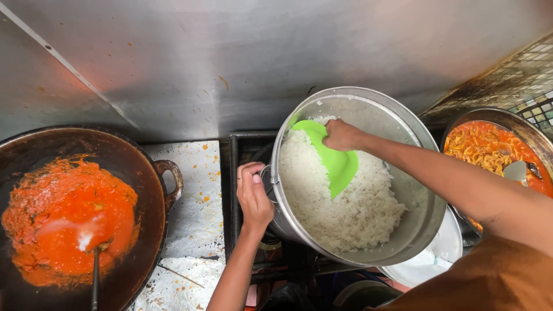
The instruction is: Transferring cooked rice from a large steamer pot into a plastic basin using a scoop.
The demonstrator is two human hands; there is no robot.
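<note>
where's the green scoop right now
In the head view, the green scoop is right of centre, inside the tilted steel pot, pressed into the white rice and gripped by the right hand.

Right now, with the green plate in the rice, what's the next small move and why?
Probably draw the green plate toward the low side of the tilted steel pot, scooping rice. The right hand presses the plate edge-down into the rice, while the left hand has a grip on the pot's handle, steadying the tilt.
</note>
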